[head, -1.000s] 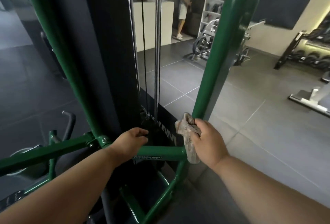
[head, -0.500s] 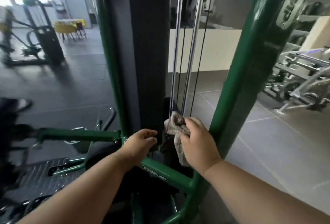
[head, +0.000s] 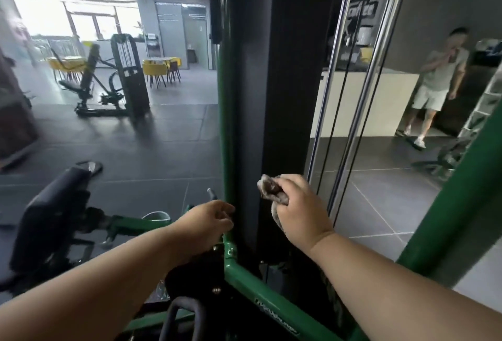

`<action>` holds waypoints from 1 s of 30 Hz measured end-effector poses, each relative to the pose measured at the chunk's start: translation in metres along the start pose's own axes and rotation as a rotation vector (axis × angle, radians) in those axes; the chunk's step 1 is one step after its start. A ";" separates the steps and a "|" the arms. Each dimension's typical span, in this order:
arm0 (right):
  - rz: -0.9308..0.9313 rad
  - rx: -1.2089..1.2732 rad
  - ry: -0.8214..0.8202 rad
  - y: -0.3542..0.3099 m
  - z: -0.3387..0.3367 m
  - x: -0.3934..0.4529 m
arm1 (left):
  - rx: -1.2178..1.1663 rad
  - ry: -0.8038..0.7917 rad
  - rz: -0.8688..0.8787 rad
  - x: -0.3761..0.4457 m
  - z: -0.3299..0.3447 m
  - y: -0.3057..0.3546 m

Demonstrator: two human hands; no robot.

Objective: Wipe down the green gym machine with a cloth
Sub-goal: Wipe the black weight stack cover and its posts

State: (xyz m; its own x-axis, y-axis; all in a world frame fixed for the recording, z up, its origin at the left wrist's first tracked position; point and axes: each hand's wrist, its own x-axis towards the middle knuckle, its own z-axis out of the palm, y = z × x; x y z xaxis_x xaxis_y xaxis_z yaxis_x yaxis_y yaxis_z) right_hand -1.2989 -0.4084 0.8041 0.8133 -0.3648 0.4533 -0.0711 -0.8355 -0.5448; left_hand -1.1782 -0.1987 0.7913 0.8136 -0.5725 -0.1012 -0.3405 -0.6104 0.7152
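The green gym machine (head: 227, 128) fills the middle of the view, with a thin green upright, a black weight-stack cover (head: 282, 96) beside it and a green crossbar low down. My right hand (head: 298, 210) grips a bunched grey-brown cloth (head: 270, 190) in front of the lower part of the black cover. Whether the cloth touches the cover I cannot tell. My left hand (head: 209, 222) hangs loosely curled just left of the green upright and holds nothing.
Two chrome guide rods (head: 361, 96) and black cables run down right of the cover. A thick green slanted post (head: 461, 191) stands at the right. A black padded seat (head: 51, 204) sits at the left. A person (head: 434, 88) walks at the back right. Another machine (head: 116, 79) stands far left.
The view has swung left and up. My right hand with the cloth has moved from the slanted post at the right over to the black cover. My left hand stayed near the green upright.
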 end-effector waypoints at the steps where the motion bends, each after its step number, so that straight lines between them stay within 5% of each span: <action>1: -0.046 -0.035 -0.012 0.004 0.009 0.010 | 0.026 -0.004 0.010 0.011 -0.004 -0.002; 8: -0.638 -0.545 -0.103 0.034 0.069 0.071 | -0.138 0.012 -0.005 0.067 -0.003 -0.018; 14: -0.793 -1.163 -0.593 0.077 0.136 0.092 | -0.215 0.082 -0.031 0.093 -0.001 -0.039; 22: -0.944 -1.340 -0.824 0.130 0.232 0.062 | -0.241 0.095 -0.182 0.093 0.051 -0.082; 30: -1.094 -1.381 -0.803 0.154 0.266 0.045 | -0.303 0.116 -0.311 0.094 0.091 -0.115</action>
State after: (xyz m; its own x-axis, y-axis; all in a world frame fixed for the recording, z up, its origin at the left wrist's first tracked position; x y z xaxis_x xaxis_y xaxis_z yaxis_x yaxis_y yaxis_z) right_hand -1.1195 -0.4438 0.5531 0.8195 0.3674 -0.4398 0.5637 -0.3784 0.7342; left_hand -1.1059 -0.2322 0.6367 0.9090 -0.3111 -0.2773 0.0679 -0.5460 0.8351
